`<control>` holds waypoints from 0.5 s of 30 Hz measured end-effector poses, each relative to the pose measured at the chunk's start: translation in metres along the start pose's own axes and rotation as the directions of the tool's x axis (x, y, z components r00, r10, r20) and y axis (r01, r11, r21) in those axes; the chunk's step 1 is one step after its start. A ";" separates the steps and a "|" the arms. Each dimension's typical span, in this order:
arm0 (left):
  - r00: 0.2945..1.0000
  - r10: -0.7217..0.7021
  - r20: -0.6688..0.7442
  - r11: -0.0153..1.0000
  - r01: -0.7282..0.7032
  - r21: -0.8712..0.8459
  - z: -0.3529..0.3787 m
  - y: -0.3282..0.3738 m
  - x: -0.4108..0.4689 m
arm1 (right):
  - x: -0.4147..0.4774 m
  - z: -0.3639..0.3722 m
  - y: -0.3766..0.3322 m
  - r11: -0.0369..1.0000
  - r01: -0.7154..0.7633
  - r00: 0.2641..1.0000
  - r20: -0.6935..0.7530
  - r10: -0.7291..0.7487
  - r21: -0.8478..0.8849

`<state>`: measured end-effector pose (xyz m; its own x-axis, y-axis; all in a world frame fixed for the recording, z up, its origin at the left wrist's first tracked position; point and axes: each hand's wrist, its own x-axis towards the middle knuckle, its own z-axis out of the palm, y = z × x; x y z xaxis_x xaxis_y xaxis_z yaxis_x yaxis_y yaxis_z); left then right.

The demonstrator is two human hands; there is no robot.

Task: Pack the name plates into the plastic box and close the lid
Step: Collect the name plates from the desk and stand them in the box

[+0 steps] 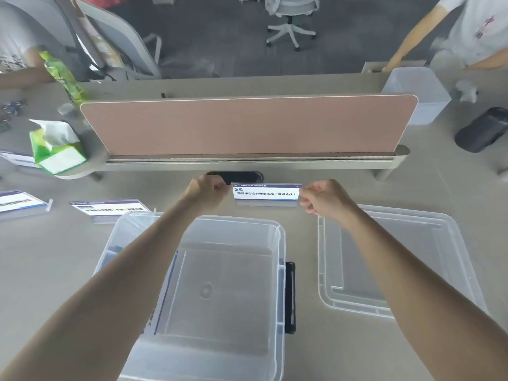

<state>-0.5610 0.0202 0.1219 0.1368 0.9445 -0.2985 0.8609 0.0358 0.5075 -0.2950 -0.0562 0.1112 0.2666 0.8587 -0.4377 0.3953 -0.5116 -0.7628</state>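
Observation:
Both of my hands hold one clear acrylic name plate [266, 195] just beyond the far rim of the open plastic box [277, 237]. My left hand [204, 192] pinches its left end and my right hand [325, 198] pinches its right end. One name plate [170, 287] stands inside the box along its left wall, partly hidden by my left forearm. The clear lid [398, 259] lies flat on the desk to the right of the box. Two more name plates [108, 210] [20, 202] rest on the desk at the left.
A pink desk divider [247, 125] runs across just behind the hands, with a black cable slot [242, 176] below it. A green tissue pack [53, 145] sits at the left. A black case [483, 130] and a white bin [415, 92] are at the right. Other people stand beyond the desk.

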 end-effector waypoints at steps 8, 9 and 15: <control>0.999 0.023 -0.035 0.977 -0.015 0.213 0.048 -0.004 0.055 | 0.066 0.004 0.022 0.972 -0.012 0.999 -0.032 0.004 -0.237; 0.999 0.030 -0.017 0.966 -0.024 0.258 0.055 -0.003 0.061 | 0.076 0.007 0.026 0.948 0.014 1.000 -0.004 -0.016 -0.317; 0.980 0.032 0.195 0.888 -0.118 0.444 0.080 0.009 0.099 | 0.116 0.024 0.040 0.707 0.269 0.962 0.153 -0.225 -0.654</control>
<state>-0.5007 0.0880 0.0325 0.2576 0.8634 -0.4339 0.9662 -0.2244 0.1270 -0.2693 0.0240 0.0182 0.0331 0.9459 -0.3228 0.9262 -0.1504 -0.3457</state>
